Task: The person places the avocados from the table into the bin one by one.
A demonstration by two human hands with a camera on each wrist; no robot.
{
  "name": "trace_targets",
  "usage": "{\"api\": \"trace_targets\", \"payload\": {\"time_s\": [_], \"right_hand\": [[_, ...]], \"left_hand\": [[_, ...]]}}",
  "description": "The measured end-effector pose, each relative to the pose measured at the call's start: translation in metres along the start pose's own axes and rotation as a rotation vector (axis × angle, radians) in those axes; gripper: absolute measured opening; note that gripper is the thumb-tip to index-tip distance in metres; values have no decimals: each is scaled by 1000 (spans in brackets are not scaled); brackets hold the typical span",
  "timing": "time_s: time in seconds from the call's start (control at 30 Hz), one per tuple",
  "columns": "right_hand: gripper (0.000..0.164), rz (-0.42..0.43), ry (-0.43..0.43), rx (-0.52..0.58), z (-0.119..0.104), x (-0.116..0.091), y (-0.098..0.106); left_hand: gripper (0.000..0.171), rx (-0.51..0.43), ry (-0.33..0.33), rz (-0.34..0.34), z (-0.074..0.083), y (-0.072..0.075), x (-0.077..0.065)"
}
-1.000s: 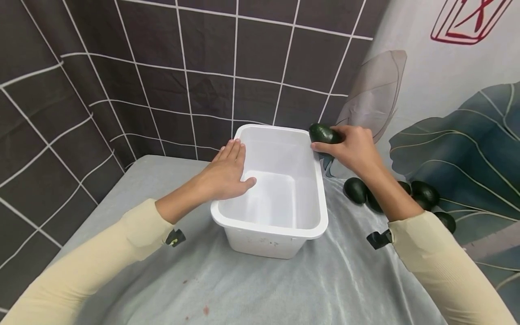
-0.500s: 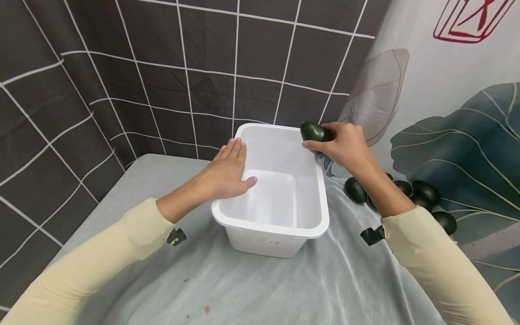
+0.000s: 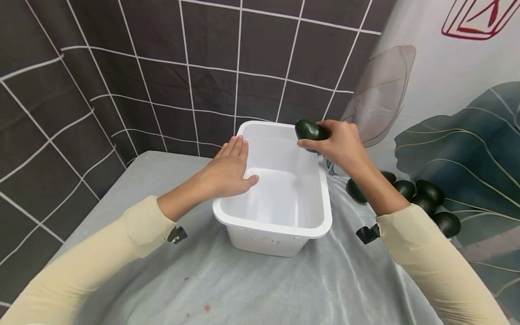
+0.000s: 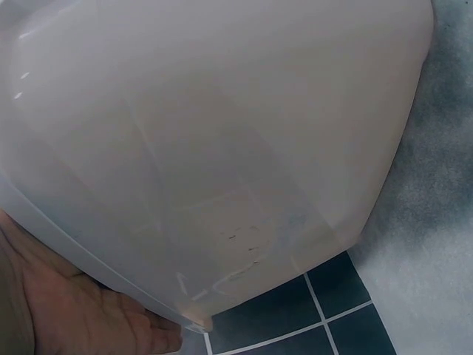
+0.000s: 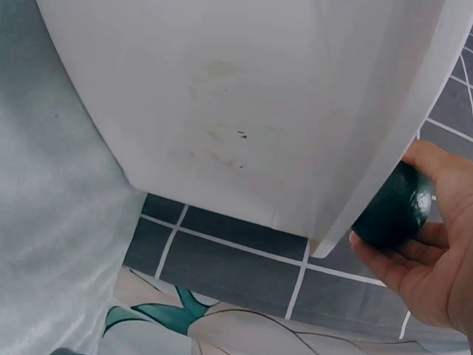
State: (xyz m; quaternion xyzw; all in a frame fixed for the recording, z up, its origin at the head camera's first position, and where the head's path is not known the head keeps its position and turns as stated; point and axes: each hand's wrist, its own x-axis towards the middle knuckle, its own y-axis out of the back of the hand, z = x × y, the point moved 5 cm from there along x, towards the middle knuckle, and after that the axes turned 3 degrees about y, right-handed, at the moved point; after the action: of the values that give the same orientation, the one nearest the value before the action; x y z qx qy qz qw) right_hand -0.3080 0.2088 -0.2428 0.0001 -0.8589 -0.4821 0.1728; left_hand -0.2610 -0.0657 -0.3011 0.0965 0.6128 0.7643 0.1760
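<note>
A white plastic tub (image 3: 270, 232) stands in the middle of the head view, its inside bare. My right hand (image 3: 341, 143) grips a dark green avocado (image 3: 309, 130) between thumb and fingers, over the tub's far right corner. The right wrist view shows this avocado (image 5: 395, 211) beside the rim, with the fingers wrapped under it. My left hand (image 3: 228, 170) rests flat on the tub's left rim, fingers straight and thumb pointing inward. In the left wrist view, part of the left hand (image 4: 89, 314) lies along the rim of the tub (image 4: 222, 148).
Several more avocados (image 3: 426, 194) lie on the grey cloth (image 3: 243, 289) right of the tub, partly hidden behind my right forearm. A dark curtain with white grid lines (image 3: 162, 67) hangs behind the tub. A leaf-patterned curtain (image 3: 467, 135) borders the right side.
My right hand has moved left with the avocado, from beside the tub's right rim to over its far right corner. The left hand has stayed on the left rim.
</note>
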Motion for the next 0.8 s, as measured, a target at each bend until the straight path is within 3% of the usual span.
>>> {"api": "trace_targets", "payload": {"time_s": [0.47, 0.8], "right_hand": [[78, -39, -35, 5, -4, 6, -14], [77, -36, -8, -6, -3, 12, -24]], "left_hand": [[102, 16, 6, -7, 2, 0, 1], [103, 21, 8, -1, 2, 0, 1]]}}
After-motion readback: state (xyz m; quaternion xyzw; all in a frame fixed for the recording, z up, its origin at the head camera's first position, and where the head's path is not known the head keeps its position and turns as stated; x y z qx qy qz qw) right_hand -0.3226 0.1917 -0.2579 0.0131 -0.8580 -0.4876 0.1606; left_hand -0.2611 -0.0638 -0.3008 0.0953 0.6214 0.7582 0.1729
